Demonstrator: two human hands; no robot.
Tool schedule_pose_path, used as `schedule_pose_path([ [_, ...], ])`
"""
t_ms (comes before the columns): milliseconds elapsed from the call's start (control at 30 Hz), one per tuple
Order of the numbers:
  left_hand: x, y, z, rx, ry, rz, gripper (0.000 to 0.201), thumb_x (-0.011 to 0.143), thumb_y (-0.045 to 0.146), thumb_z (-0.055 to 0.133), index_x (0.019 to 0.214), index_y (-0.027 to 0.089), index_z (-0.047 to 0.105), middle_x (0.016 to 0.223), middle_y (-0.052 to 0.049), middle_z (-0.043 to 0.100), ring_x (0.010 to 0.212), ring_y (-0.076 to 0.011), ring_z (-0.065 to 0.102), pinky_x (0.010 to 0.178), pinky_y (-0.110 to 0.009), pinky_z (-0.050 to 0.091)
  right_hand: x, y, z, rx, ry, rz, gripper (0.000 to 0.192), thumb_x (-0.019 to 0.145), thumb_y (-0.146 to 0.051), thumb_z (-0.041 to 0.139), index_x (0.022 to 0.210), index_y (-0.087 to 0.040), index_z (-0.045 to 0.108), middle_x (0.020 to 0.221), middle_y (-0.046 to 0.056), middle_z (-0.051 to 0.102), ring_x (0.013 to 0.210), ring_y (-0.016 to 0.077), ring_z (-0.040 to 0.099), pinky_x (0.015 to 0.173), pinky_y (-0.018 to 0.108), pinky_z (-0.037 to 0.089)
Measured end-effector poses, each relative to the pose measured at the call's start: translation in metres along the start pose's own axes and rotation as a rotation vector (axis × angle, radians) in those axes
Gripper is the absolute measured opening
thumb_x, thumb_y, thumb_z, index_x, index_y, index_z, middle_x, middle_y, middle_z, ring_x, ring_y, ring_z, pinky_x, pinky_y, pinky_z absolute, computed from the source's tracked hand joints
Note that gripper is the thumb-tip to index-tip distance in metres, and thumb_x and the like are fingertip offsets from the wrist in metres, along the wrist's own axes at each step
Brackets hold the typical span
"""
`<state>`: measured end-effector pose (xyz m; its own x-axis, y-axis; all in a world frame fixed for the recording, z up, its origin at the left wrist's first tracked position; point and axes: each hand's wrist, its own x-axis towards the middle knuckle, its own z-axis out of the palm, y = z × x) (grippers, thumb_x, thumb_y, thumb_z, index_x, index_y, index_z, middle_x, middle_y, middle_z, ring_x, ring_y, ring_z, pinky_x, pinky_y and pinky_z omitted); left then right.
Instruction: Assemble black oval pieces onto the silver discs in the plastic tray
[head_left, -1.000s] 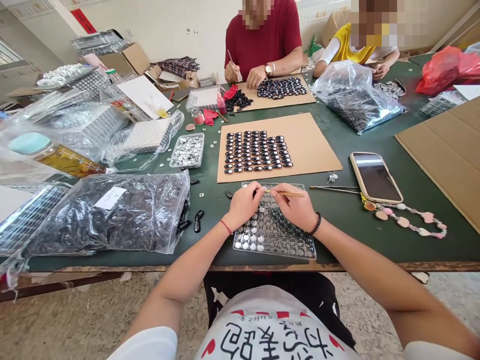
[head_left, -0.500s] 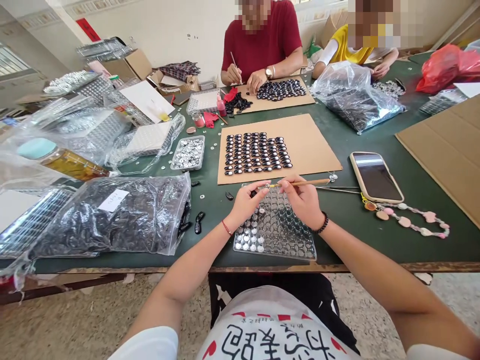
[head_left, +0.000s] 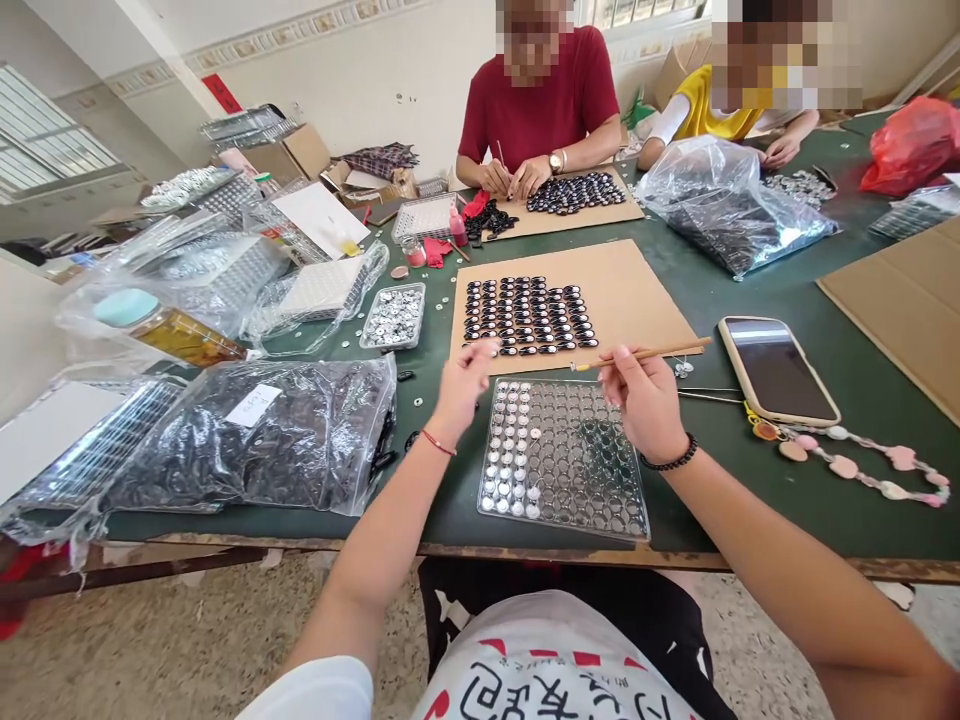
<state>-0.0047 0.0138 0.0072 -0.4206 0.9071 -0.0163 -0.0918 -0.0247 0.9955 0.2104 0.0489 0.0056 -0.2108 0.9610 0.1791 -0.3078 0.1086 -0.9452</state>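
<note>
Landmark here is the clear cell tray, sitting at the near edge of the green table. Left hand is hovering just past the tray's far-left corner, fingers pinched together over the near edge of the cardboard sheet — something small and dark may be sitting in that pinch, but can't tell for sure. Right hand is floating over the tray's far-right corner, thumb & fingers gripping a thin wooden stick; the stick is lying nearly level, tip pointing toward the left hand, back end sticking out to the right, away from the tray.

Rows of black oval pieces are lying on the cardboard just beyond the tray. Left of the tray: a big plastic bag of dark parts. Right of it: a phone, face up, w/ a beaded strap trailing off. Far beyond the tray, a person in a red shirt is working w/ both hands at another cardboard sheet.
</note>
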Motion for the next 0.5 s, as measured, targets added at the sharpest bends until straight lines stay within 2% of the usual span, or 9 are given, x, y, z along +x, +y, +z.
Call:
schedule_pose_path([
  [67, 0.022, 0.004, -0.024, -0.223, 0.139, 0.003, 0.031, 0.076, 0.045, 0.052, 0.09, 0.018, 0.057, 0.043, 0.009, 0.026, 0.035, -0.0032, 0.02, 0.036, -0.017, 0.02, -0.002, -0.002, 0.001, 0.0, -0.018, 0.011, 0.023, 0.082, -0.04, 0.049, 0.076, -0.018, 0.052, 0.058, -0.003, 0.048, 0.037, 0.0042, 0.033, 0.036, 0.019, 0.028],
  [133, 0.038, 0.004, -0.043, -0.375, 0.269, -0.101, 0.033, 0.082, 0.047, 0.041, 0.085, 0.017, 0.054, 0.042, 0.01, 0.021, 0.034, -0.0026, 0.017, 0.036, -0.016, 0.02, -0.008, -0.002, 0.004, 0.005, -0.056, 0.031, 0.023, 0.082, -0.039, 0.049, 0.077, -0.018, 0.052, 0.058, -0.003, 0.048, 0.037, 0.0044, 0.033, 0.035, 0.019, 0.027],
  [167, 0.041, 0.002, -0.049, -0.401, 0.313, -0.172, 0.034, 0.083, 0.047, 0.039, 0.082, 0.016, 0.052, 0.042, 0.01, 0.02, 0.033, -0.0024, 0.015, 0.035, -0.015, 0.019, -0.011, 0.0, 0.006, 0.006, -0.08, 0.042, 0.022, 0.082, -0.039, 0.05, 0.077, -0.017, 0.053, 0.057, -0.002, 0.048, 0.037, 0.0045, 0.033, 0.035, 0.019, 0.027],
  [233, 0.04, -0.005, -0.05, -0.399, 0.321, -0.229, 0.033, 0.082, 0.047, 0.041, 0.08, 0.015, 0.051, 0.041, 0.01, 0.02, 0.032, -0.0023, 0.015, 0.034, -0.016, 0.016, -0.017, 0.005, 0.009, 0.003, -0.125, 0.053, 0.022, 0.082, -0.038, 0.051, 0.077, -0.017, 0.055, 0.058, -0.002, 0.049, 0.037, 0.0043, 0.034, 0.035, 0.019, 0.027],
  [300, 0.03, -0.01, -0.038, -0.357, 0.243, -0.2, 0.032, 0.079, 0.046, 0.047, 0.078, 0.015, 0.05, 0.042, 0.01, 0.022, 0.033, -0.0021, 0.016, 0.035, -0.016, 0.016, -0.019, 0.011, 0.011, -0.006, -0.157, 0.046, 0.022, 0.082, -0.037, 0.051, 0.078, -0.016, 0.055, 0.058, -0.002, 0.049, 0.037, 0.0041, 0.034, 0.035, 0.019, 0.027],
  [400, 0.008, -0.012, -0.011, -0.231, 0.046, -0.151, 0.028, 0.075, 0.043, 0.053, 0.079, 0.016, 0.051, 0.045, 0.009, 0.029, 0.036, -0.002, 0.022, 0.037, -0.015, 0.018, -0.016, 0.017, 0.011, -0.031, -0.149, 0.028, 0.023, 0.081, -0.039, 0.051, 0.078, -0.016, 0.055, 0.058, -0.002, 0.05, 0.036, 0.0038, 0.034, 0.035, 0.019, 0.027],
  [500, -0.014, -0.013, 0.013, 0.035, -0.117, -0.155, 0.027, 0.073, 0.042, 0.055, 0.08, 0.016, 0.053, 0.047, 0.007, 0.037, 0.039, -0.0035, 0.031, 0.039, -0.016, 0.022, -0.011, 0.016, 0.009, -0.074, -0.101, -0.007, 0.027, 0.082, -0.042, 0.049, 0.077, -0.016, 0.054, 0.058, -0.002, 0.05, 0.036, 0.0039, 0.032, 0.034, 0.019, 0.026],
])
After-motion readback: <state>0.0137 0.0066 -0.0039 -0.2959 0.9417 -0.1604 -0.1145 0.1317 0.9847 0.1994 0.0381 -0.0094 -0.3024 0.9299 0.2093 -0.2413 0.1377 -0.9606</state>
